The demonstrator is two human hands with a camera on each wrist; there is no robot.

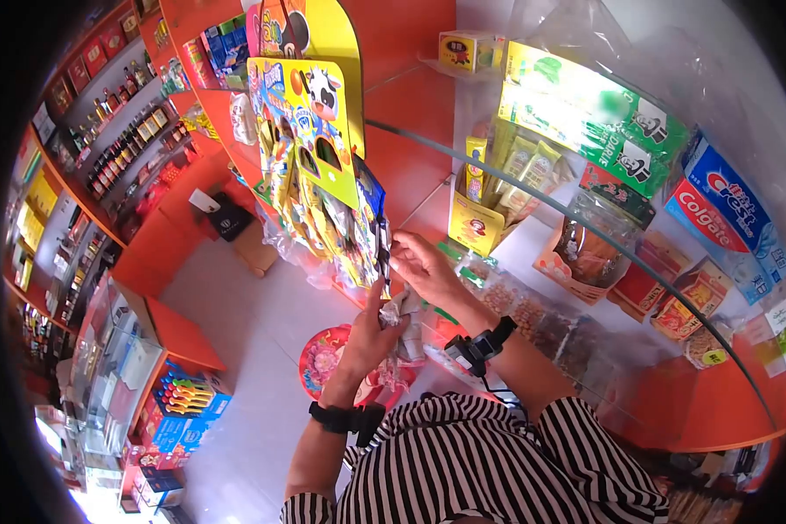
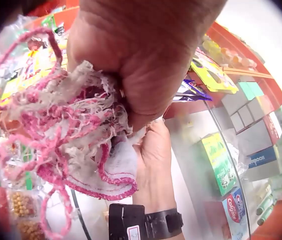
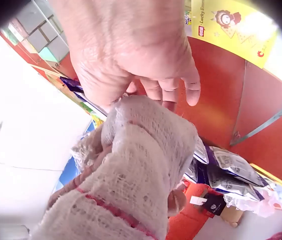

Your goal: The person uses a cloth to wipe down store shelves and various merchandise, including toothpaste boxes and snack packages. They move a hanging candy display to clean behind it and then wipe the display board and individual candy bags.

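My left hand [image 1: 368, 339] grips a white gauzy rag [image 2: 88, 125] with frayed pink edging; its loose strands hang out in the left wrist view. The rag fills the lower middle of the right wrist view. Beside it, my right hand [image 1: 424, 269] pinches the edge of a dark snack packet [image 1: 381, 249], its thumb tip largely hidden in the right wrist view, its other fingers [image 3: 193, 91] extended. The packet is among several snack packets [image 1: 319, 214] hanging below a yellow display card [image 1: 327, 96] with a cartoon cow.
A glass shelf edge [image 1: 576, 218] curves past on the right, by Colgate and Crest boxes [image 1: 725, 214] and a green Darlie pack [image 1: 624, 144]. Below are bagged nuts [image 1: 506, 301]. A red floral round item [image 1: 321, 358] is near the floor. Bottle shelves [image 1: 135, 131] line the left.
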